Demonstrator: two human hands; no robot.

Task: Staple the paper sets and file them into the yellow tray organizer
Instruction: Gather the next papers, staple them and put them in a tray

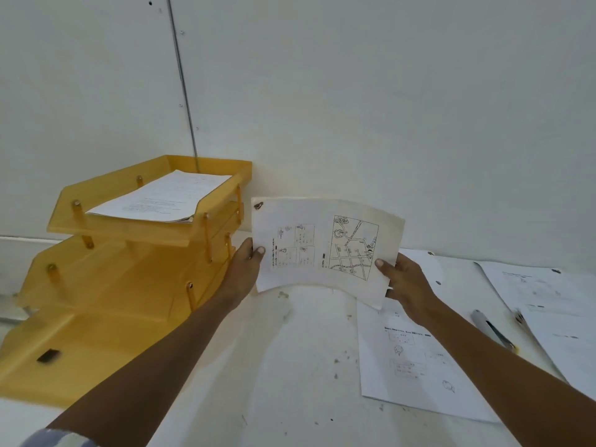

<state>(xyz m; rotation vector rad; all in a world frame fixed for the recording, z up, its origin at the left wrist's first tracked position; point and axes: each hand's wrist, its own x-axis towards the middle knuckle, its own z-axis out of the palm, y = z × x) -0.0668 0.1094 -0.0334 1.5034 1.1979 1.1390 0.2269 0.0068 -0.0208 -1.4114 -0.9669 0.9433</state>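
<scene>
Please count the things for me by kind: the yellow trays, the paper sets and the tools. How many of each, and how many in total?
Yellow trays: 3
Paper sets: 5 (1 held, 1 in the top tray, 3 lying on the table:)
Grey tool: 1
Total: 9

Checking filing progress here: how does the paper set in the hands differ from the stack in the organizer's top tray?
The held paper set is in the air, bowed, pinched at its side edges by the left hand and right hand; the tray stack lies flat in the top tier of the yellow tray organizer. The held paper set shows a map drawing; the tray stack only faint text lines. Both are white printed sheets.
</scene>
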